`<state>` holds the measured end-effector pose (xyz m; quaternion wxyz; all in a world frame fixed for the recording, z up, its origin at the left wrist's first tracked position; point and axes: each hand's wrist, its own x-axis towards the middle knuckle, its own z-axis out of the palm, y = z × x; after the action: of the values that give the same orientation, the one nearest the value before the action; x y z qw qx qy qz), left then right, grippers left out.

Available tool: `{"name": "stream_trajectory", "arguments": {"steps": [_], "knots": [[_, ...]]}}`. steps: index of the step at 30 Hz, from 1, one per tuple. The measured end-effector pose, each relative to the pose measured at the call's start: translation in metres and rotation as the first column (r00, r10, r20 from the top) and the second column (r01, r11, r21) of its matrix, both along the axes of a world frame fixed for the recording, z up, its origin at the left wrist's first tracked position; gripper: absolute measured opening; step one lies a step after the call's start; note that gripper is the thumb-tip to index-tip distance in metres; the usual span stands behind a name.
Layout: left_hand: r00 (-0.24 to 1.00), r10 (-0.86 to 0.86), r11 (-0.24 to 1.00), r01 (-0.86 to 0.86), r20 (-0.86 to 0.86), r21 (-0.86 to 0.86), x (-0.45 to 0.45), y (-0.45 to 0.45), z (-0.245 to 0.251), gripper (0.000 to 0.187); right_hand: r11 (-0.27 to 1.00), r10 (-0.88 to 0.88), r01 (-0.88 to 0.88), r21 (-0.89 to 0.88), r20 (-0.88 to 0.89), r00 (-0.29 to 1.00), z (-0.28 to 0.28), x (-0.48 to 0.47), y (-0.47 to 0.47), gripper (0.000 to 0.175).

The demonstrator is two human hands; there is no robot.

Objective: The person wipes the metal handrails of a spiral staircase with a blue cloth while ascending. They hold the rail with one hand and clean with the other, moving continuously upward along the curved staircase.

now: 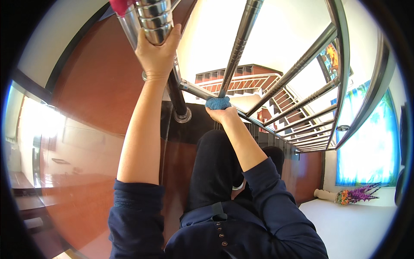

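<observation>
My left hand [156, 61] is wrapped around a thick, ringed stainless-steel newel post [156, 22] of a stair railing. A pink-red item [121, 6] shows at the top edge beside that post; what it is cannot be told. My right hand [223, 114] holds a blue terry cloth [218, 103], pressed on the lower rail [199, 90] at the foot of a metal baluster [241, 45]. The palm faces up under the cloth, and most of the fingers are hidden. Between my hands, a dark metal post leg [176, 94] meets the floor in a round flange [183, 116].
More balusters [292, 69] run off to the right under a curved handrail [343, 55]. Beyond them, a stairwell drops to lower steps [223, 76]. Reddish-brown glossy floor [93, 81] spreads left. A vase of artificial-looking flowers [352, 196] and a blue curtain [367, 136] are at right.
</observation>
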<state>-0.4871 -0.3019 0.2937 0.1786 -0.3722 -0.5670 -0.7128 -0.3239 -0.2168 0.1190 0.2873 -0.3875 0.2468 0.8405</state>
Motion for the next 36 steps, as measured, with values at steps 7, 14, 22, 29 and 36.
{"name": "stream_trajectory", "arguments": {"steps": [7, 14, 22, 29, 36], "knots": [[0.996, 0.062, 0.998, -0.061, 0.066, -0.018, -0.003, -0.002, -0.001, 0.044, 0.869, 0.302, -0.222, 0.443, -0.119, 0.946, 0.082, 0.022, -0.068, 0.041], [0.995, -0.040, 0.994, 0.049, 0.093, -0.095, -0.002, -0.015, 0.004, 0.052, -0.455, -0.391, -0.409, 0.791, 0.236, 0.890, 0.129, -0.030, -0.071, 0.046], [0.994, -0.074, 0.992, 0.083, 0.085, -0.100, -0.005, -0.016, 0.004, 0.051, -0.726, -0.575, -0.676, 0.127, 0.427, 0.698, 0.078, -0.058, -0.047, 0.053], [0.986, -0.100, 0.979, 0.121, 0.133, -0.164, 0.011, -0.015, 0.010, 0.048, -0.303, -0.953, -0.750, -0.588, 0.183, 0.242, 0.019, -0.027, -0.020, 0.031], [0.946, -0.279, 0.907, 0.316, 0.164, -0.278, -0.003, -0.032, 0.016, 0.058, -0.594, -0.798, -0.778, -0.206, 0.271, 0.538, 0.053, 0.013, -0.060, 0.055]]}}
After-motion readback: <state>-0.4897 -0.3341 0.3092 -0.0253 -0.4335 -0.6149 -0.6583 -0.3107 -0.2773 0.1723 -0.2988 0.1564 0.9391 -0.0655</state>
